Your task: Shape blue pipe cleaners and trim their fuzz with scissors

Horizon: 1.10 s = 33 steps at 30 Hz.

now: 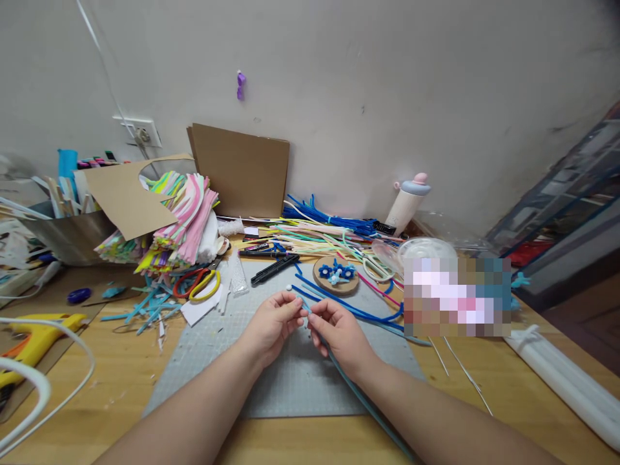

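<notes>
Pipe cleaner (361, 399), blue, is pinched at its tip between both hands above the middle of the mat (290, 387). Its tail trails off the mat's near edge beside the right forearm. Left hand (271, 326) closes thumb and fingers on the tip, and right hand (339, 332) grips just beside it, fingertips almost touching. A tight bend seems to want such short, close grips, with the tail clear of the blue strands (358, 310) at the mat's far right.

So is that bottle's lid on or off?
On. The white bottle has its bluish cap sitting on top, with the pink knob above it.
</notes>
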Available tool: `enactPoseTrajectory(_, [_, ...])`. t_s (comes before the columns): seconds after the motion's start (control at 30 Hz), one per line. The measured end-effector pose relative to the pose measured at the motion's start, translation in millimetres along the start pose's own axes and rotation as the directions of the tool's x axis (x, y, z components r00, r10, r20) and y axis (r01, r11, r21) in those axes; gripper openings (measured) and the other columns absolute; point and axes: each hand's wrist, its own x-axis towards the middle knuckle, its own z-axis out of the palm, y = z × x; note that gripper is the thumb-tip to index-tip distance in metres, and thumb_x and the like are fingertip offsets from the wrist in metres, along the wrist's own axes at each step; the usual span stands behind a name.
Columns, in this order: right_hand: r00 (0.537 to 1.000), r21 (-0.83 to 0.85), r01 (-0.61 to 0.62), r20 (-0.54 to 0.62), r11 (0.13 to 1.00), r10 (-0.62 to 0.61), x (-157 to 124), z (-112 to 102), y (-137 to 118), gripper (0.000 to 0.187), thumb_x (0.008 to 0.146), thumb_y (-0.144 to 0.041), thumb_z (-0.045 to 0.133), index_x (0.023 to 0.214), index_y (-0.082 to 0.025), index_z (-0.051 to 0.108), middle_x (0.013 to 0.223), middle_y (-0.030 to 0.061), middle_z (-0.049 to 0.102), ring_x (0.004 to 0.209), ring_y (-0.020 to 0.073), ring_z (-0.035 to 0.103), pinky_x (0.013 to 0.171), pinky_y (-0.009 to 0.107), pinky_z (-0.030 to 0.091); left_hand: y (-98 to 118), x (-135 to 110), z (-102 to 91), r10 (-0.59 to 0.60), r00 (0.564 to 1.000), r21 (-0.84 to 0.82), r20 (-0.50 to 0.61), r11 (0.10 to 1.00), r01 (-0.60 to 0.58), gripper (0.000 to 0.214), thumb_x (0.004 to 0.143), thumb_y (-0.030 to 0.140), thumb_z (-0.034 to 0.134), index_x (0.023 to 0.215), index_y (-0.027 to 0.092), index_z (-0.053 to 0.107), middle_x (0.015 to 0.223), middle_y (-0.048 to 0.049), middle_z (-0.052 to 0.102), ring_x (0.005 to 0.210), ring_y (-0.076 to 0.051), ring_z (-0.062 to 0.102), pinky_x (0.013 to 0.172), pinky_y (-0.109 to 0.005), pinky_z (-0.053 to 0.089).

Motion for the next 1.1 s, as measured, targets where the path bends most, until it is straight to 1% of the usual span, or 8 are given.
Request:
enactPoseTrajectory(0.2, [1.0, -0.02, 0.014, -0.003, 1.0, -0.014, 1.0, -1.0, 1.9, 0.029, 0.073, -0.04, 0.066, 0.08, -0.018, 0.05, 0.052, -0.0074, 0.051, 0.039, 0.0051, 0.043, 0.03, 0.013, 0.032, 0.7, -1.3, 2.5, 0.028, 1.0, 0.007, 0.01, 1.0, -0.028, 0.027, 0.061, 0.021, 0.078, 0.071, 0.014, 0.053, 0.061, -0.0015, 0.064, 0.055, -0.009, 0.059, 0.057, -0.018, 0.048])
enactPoseTrajectory(0.37, [0.999, -0.034, 0.028, -0.027, 0.999, -0.029, 1.3, -2.0, 2.4, 0.028, 0.075, -0.041, 0.065, 0.078, -0.017, 0.052, 0.058, -0.0051, 0.054, 0.04, 0.005, 0.044, 0.031, 0.014, 0.033, 1.5, -2.1, 3.5, 0.024, 0.999, 0.009, 0.027, 1.0, -0.024, 0.026, 0.062, 0.021, 0.077, 0.073, 0.014, 0.054, 0.062, -0.0008, 0.062, 0.058, -0.009, 0.059, 0.061, -0.02, 0.048])
enactPoseTrajectory(0.53, [0.998, -0.009, 0.003, -0.055, 1.0, -0.004, 1.3, -1.9, 0.1, 0.029, 0.073, -0.042, 0.065, 0.075, -0.017, 0.05, 0.06, -0.0044, 0.056, 0.04, 0.0053, 0.045, 0.03, 0.014, 0.031, 3.1, -1.4, 1.6, 0.044, 0.999, 0.026, 0.032, 0.999, -0.045, 0.022, 0.071, 0.032, 0.069, 0.077, 0.015, 0.057, 0.065, -0.0002, 0.059, 0.06, -0.009, 0.056, 0.057, -0.02, 0.045])
enactPoseTrajectory(0.63, [0.998, -0.026, -0.002, -0.063, 1.0, 0.001, 0.9, -1.8, -0.7, 0.029, 0.073, -0.042, 0.065, 0.075, -0.017, 0.05, 0.058, -0.005, 0.055, 0.039, 0.0052, 0.044, 0.03, 0.014, 0.031, 3.2, -1.0, 0.7, 0.06, 0.998, 0.079, 0.027, 0.995, -0.062, 0.022, 0.069, 0.032, 0.071, 0.075, 0.015, 0.059, 0.066, 0.0005, 0.058, 0.059, -0.008, 0.054, 0.054, -0.019, 0.041])
enactPoseTrajectory(0.73, [0.998, -0.051, -0.002, -0.055, 0.999, -0.001, 0.3, -1.8, -0.7, 0.029, 0.074, -0.042, 0.064, 0.075, -0.018, 0.05, 0.057, -0.0054, 0.054, 0.039, 0.0052, 0.043, 0.031, 0.014, 0.031, 2.1, -1.1, 1.3, 0.05, 0.998, 0.151, 0.047, 0.987, -0.057, 0.02, 0.063, 0.025, 0.075, 0.071, 0.013, 0.061, 0.064, -0.0005, 0.058, 0.058, -0.009, 0.054, 0.052, -0.019, 0.038])
enactPoseTrajectory(0.83, [0.999, -0.069, 0.005, -0.048, 0.998, -0.008, -0.3, -2.1, -0.3, 0.028, 0.074, -0.042, 0.064, 0.074, -0.018, 0.05, 0.057, -0.0053, 0.054, 0.039, 0.0052, 0.043, 0.031, 0.015, 0.031, 1.3, -1.4, 2.5, 0.047, 0.998, 0.187, 0.05, 0.981, -0.056, 0.018, 0.062, 0.021, 0.075, 0.068, 0.013, 0.06, 0.059, 0.0002, 0.057, 0.055, -0.009, 0.052, 0.051, -0.02, 0.035])
enactPoseTrajectory(0.93, [1.0, -0.063, -0.004, -0.027, 0.998, 0.002, -1.1, -2.3, -0.2, 0.029, 0.074, -0.043, 0.064, 0.074, -0.018, 0.051, 0.057, -0.0053, 0.054, 0.039, 0.0053, 0.044, 0.031, 0.015, 0.031, 1.9, -2.3, 3.3, 0.023, 0.997, 0.174, 0.07, 0.984, -0.035, 0.017, 0.064, 0.023, 0.073, 0.068, 0.014, 0.059, 0.058, 0.0005, 0.057, 0.055, -0.01, 0.052, 0.05, -0.02, 0.034])
enactPoseTrajectory(1.1, [1.0, -0.05, -0.001, -0.002, 0.999, 0.001, -2.9, -1.5, -2.3, 0.029, 0.073, -0.044, 0.064, 0.073, -0.018, 0.051, 0.055, -0.0055, 0.053, 0.038, 0.0056, 0.043, 0.031, 0.015, 0.031, 3.4, -4.8, 2.2, -0.056, 0.991, 0.096, 0.122, 0.994, 0.045, 0.014, 0.072, 0.027, 0.065, 0.071, 0.015, 0.058, 0.068, -0.0015, 0.059, 0.064, -0.012, 0.057, 0.055, -0.022, 0.039])
